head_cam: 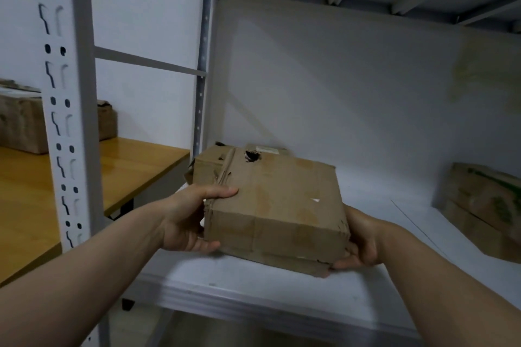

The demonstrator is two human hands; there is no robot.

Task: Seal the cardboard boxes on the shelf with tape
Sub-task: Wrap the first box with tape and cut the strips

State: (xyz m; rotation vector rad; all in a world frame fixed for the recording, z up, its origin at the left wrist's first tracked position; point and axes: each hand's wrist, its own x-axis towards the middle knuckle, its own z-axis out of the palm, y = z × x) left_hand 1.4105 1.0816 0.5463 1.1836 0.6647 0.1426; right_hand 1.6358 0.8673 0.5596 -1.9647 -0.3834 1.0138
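A worn brown cardboard box [277,200] with a torn hole near its far edge is at the front of the white metal shelf [282,298]. My left hand [191,220] grips its left side, thumb on top and fingers underneath. My right hand [359,245] grips its right near corner, fingers curled under the bottom edge. Whether the box rests on the shelf or is lifted just above it, I cannot tell. No tape is in view.
A second cardboard box [485,205] with green print lies at the shelf's right end. A perforated white upright [67,121] stands at the left. Beyond it is a wooden table [127,169] carrying another brown box [22,124]. The shelf above hangs low overhead.
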